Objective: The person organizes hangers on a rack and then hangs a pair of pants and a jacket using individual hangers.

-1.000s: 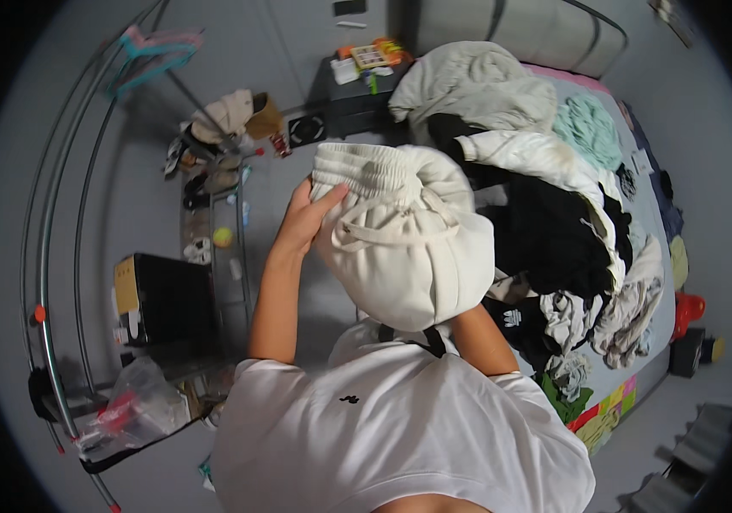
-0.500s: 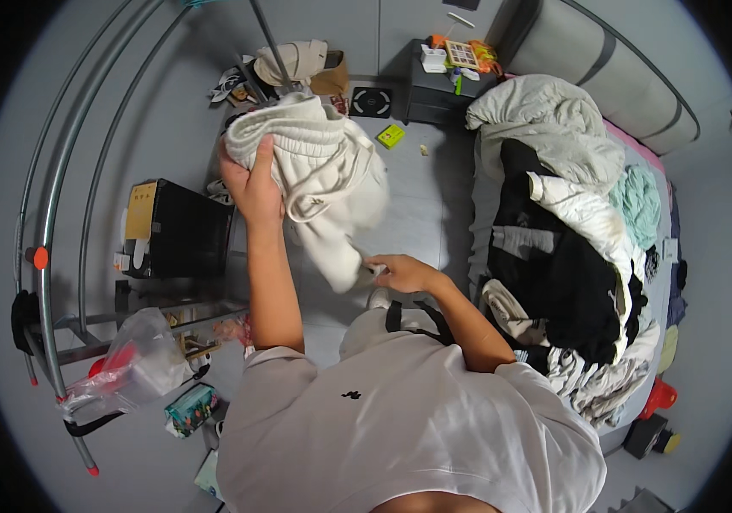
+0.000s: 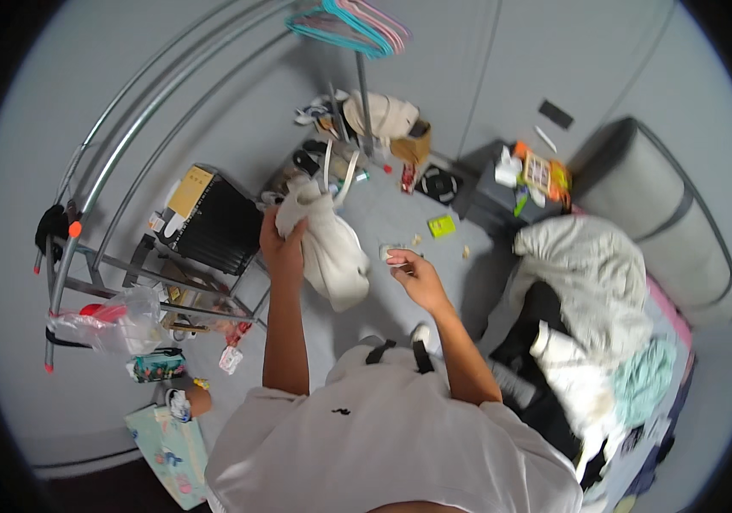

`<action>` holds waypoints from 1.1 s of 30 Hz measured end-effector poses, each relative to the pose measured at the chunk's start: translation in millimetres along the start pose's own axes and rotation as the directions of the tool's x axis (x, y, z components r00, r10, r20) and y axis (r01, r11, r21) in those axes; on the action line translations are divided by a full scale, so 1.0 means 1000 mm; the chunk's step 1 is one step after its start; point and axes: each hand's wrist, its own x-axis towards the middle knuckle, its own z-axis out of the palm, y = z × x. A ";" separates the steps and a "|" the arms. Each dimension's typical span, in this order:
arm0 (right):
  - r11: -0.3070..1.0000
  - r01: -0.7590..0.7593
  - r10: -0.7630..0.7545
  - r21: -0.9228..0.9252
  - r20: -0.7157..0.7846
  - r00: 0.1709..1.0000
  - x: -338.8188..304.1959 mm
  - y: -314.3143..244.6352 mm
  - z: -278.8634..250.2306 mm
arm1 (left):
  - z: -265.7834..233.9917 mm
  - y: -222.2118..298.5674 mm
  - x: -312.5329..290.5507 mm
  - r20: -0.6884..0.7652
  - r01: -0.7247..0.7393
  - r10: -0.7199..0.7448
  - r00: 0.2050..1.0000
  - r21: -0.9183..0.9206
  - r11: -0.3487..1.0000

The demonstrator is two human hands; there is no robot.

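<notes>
My left hand [image 3: 285, 245] is closed on cream drawstring pants [image 3: 329, 261]. They hang bunched in front of me, and their pale cords swing up above them. To their right, apart from the cloth, my right hand [image 3: 417, 280] pinches a small pale flat thing [image 3: 393, 253] between thumb and fingertips. Its exact kind is too blurred to tell.
A metal clothes rack [image 3: 131, 137] curves along the left, with hangers [image 3: 353, 30] at its top. Behind my left arm stands a black box [image 3: 212, 224]. On the right, a bed holds a rumpled quilt [image 3: 584, 265] and clothes. A nightstand [image 3: 490, 201] stands at the back.
My right hand has come away from the pants and risen with the small pale thing. The pants have bunched and swung, their cords flicking upward. My view has turned toward the rack.
</notes>
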 end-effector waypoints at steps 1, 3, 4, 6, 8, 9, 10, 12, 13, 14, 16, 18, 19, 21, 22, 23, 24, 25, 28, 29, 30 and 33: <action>0.999 0.030 -0.030 -0.014 0.034 0.999 0.013 -0.011 -0.006 | 0.008 0.002 -0.003 -0.006 0.016 -0.016 1.000 -0.059 0.998; 0.948 0.256 -0.228 0.189 -0.158 0.961 0.036 -0.034 -0.016 | 0.027 0.008 0.006 -0.042 0.004 -0.009 0.999 -0.118 0.993; 0.950 0.263 -0.232 0.167 -0.186 0.955 0.048 -0.044 -0.022 | 0.034 0.011 0.006 -0.047 -0.017 0.012 0.999 -0.105 0.994; 0.932 0.279 -0.249 0.233 -0.151 0.957 0.071 -0.069 -0.026 | 0.046 0.010 0.010 -0.078 -0.044 0.037 0.996 -0.089 0.995; 0.908 0.289 -0.267 0.304 -0.113 0.957 0.091 -0.077 -0.030 | 0.055 0.006 0.019 -0.105 -0.067 0.068 0.992 0.013 0.998; 0.907 0.289 -0.274 0.306 -0.093 0.957 0.102 -0.076 -0.030 | 0.060 0.004 0.026 -0.114 -0.080 0.087 0.990 0.066 0.995; 0.916 0.273 -0.273 0.294 -0.043 0.961 0.113 -0.072 -0.031 | 0.067 0.002 0.032 -0.131 -0.087 0.095 0.987 0.069 0.994; 0.915 0.252 -0.273 0.314 0.023 0.962 0.138 -0.068 -0.031 | 0.081 -0.005 0.044 -0.174 -0.049 0.043 0.984 -0.027 0.998; 0.914 0.259 -0.283 0.313 0.033 0.959 0.154 -0.067 -0.033 | 0.085 -0.010 0.052 -0.184 -0.059 0.053 0.982 -0.028 0.998; 0.916 0.261 -0.276 0.306 0.007 0.961 0.170 -0.067 -0.034 | 0.088 -0.016 0.062 -0.193 -0.067 0.058 0.980 -0.043 0.997; 0.921 0.294 -0.296 0.254 -0.029 0.955 0.205 -0.069 -0.039 | 0.098 -0.023 0.080 -0.256 -0.067 0.026 0.966 -0.153 0.986; 0.921 0.333 -0.327 0.203 -0.064 0.943 0.248 -0.082 -0.050 | 0.101 -0.033 0.104 -0.245 -0.085 0.042 0.969 -0.168 0.982; 0.921 0.360 -0.347 0.146 -0.108 0.932 0.267 -0.092 -0.056 | 0.105 -0.033 0.116 -0.225 -0.089 0.045 0.973 -0.187 0.978; 0.926 0.361 -0.346 0.112 -0.138 0.928 0.305 -0.117 -0.073 | 0.117 -0.038 0.137 -0.335 -0.024 -0.045 0.941 -0.199 0.980; 0.904 0.416 -0.395 0.098 -0.180 0.901 0.327 -0.128 -0.082 | 0.111 -0.045 0.147 -0.157 -0.040 0.015 0.987 -0.158 0.987; 0.876 0.476 -0.450 0.079 -0.224 0.865 0.352 -0.139 -0.090 | 0.108 -0.055 0.157 0.033 -0.071 0.076 0.997 -0.126 0.989; 0.840 0.539 -0.503 0.064 -0.280 0.818 0.374 -0.153 -0.094 | 0.108 -0.063 0.162 0.021 -0.005 0.010 1.000 -0.183 0.983; 0.797 0.602 -0.558 0.041 -0.331 0.761 0.397 -0.166 -0.100 | 0.109 -0.068 0.171 0.022 -0.013 0.017 1.000 -0.193 0.981; 0.813 0.575 -0.559 -0.092 -0.400 0.726 0.466 -0.180 -0.130 | 0.112 -0.083 0.189 0.112 -0.023 0.041 0.993 -0.157 0.987; 0.804 0.584 -0.576 -0.117 -0.400 0.713 0.490 -0.185 -0.137 | 0.113 -0.084 0.193 0.109 -0.024 0.042 0.993 -0.154 0.988; 0.801 0.587 -0.580 -0.117 -0.396 0.712 0.511 -0.189 -0.143 | 0.115 -0.085 0.196 0.133 0.008 0.010 0.991 -0.136 0.991; 0.795 0.551 -0.607 -0.255 -0.357 0.710 0.563 -0.198 -0.156 | 0.117 -0.088 0.204 0.153 0.039 -0.015 0.988 -0.153 0.987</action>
